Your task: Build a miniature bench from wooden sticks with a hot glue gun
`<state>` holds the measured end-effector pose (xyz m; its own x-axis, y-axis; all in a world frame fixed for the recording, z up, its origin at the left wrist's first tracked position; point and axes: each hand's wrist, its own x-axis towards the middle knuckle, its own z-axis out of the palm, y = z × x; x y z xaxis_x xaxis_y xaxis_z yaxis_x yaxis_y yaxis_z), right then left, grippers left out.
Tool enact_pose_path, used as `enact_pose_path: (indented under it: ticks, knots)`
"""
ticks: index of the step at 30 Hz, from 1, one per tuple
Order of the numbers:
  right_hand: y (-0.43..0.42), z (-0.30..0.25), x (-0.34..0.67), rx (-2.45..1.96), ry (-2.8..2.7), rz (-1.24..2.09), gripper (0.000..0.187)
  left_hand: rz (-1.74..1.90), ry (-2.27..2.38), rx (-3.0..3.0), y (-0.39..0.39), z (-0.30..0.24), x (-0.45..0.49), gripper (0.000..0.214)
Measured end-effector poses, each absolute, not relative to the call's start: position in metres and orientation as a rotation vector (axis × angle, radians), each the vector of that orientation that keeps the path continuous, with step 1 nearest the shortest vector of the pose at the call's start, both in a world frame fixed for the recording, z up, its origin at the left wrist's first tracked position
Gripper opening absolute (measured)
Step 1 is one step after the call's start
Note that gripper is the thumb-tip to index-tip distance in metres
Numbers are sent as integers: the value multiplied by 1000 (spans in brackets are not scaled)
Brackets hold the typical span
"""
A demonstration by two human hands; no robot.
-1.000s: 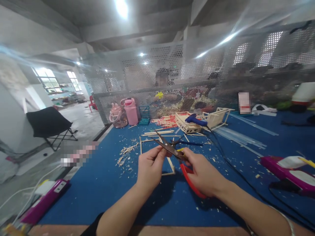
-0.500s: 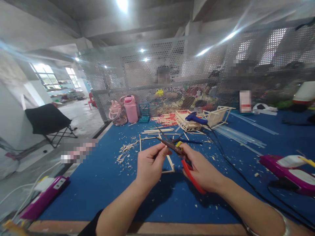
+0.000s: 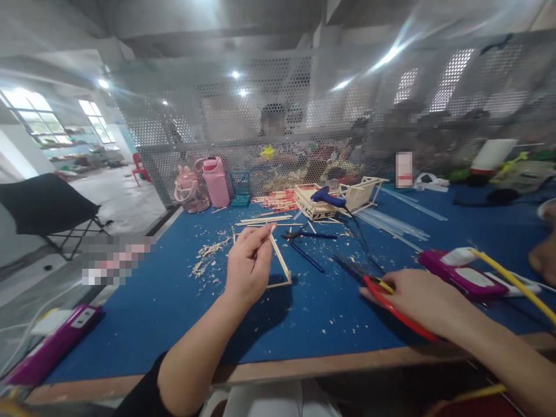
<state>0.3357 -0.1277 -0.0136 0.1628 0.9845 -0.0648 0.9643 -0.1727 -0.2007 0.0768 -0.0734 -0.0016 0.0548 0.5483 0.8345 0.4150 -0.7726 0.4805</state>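
My left hand (image 3: 247, 266) is raised over the blue table (image 3: 174, 313), its fingers pinched on a short thin wooden stick (image 3: 266, 238). Just behind it lies a square frame of wooden sticks (image 3: 282, 267). My right hand (image 3: 423, 298) rests low on the table to the right, closed on red-handled scissors (image 3: 382, 292) whose dark blades point left and away. Blue-handled pliers (image 3: 304, 237) lie beyond the frame.
Wood chips (image 3: 208, 258) litter the cloth. Further back are loose sticks (image 3: 264, 220), a stick-built model (image 3: 310, 202) with a blue glue gun (image 3: 328, 198), pink bottles (image 3: 215, 182) and a mesh fence. Purple power strips (image 3: 456, 275) lie at the right and at the left edge (image 3: 52, 347).
My hands have parted: the right one carried the scissors down and to the right onto the table, while the left kept the stick and rose slightly. The view swung right.
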Motion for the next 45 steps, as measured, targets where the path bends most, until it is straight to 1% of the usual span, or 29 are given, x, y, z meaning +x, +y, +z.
enact_pose_path:
  ticks: [2, 5, 9, 10, 12, 14, 16, 18, 22, 23, 25, 27, 28, 30, 32, 34, 37, 40, 45]
  knots:
    - [-116, -13, 335, -2390, -2020, 251, 40, 1787, 1024, 2254, -70, -3, 76, 30]
    - [-90, 2, 333, -2389, -2195, 204, 31, 1646, 1031, 2345, -66, -7, 74, 33]
    - [-69, 32, 318, -2357, -2301, -18, 29, 1484, 1017, 2463, -63, -11, 71, 40]
    - [-67, 38, 311, -2265, -2314, -24, 32, 1446, 1012, 2512, -63, -12, 70, 40]
    - [-68, 45, 294, -1886, -2357, 93, 37, 1381, 998, 2644, -63, -12, 68, 41]
    - [-70, 45, 278, -1437, -2394, 266, 34, 1360, 1003, 2773, -63, -12, 66, 41]
    - [-71, 39, 267, -1166, -2428, 360, 28, 1371, 1032, 2852, -63, -13, 66, 40]
    - [-70, 30, 262, -1082, -2447, 361, 22, 1374, 1050, 2895, -63, -13, 67, 38]
    - [-66, 12, 263, -1080, -2392, 305, 18, 1285, 1066, 2967, -69, -6, 68, 32]
    - [-66, 8, 264, -1083, -2365, 281, 18, 1307, 1103, 2937, -73, -2, 66, 31]
    - [-67, 2, 263, -1064, -2304, 235, 18, 1475, 1254, 2725, -82, 6, 55, 33]
    - [-69, -5, 260, -988, -2277, 191, 17, 1733, 1396, 2305, -91, 8, 38, 32]
    - [-70, -8, 258, -935, -2282, 164, 16, 1795, 1437, 2117, -96, 5, 29, 33]
    - [-71, -14, 252, -832, -2313, 87, 16, 1703, 1493, 1878, -106, -6, 12, 37]
    - [-71, -19, 247, -785, -2354, 2, 17, 1498, 1471, 1769, -114, -22, 1, 50]
    - [-71, -22, 243, -806, -2403, -47, 19, 1355, 1467, 1729, -121, -36, -1, 61]
    - [-71, -25, 241, -890, -2490, -30, 21, 1262, 1537, 1721, -123, -46, 4, 69]
    - [-72, -28, 241, -978, -2556, 7, 21, 1215, 1544, 1679, -120, -43, 10, 70]
    - [-72, -30, 241, -1056, -2575, -3, 20, 1189, 1534, 1652, -113, -38, 14, 61]
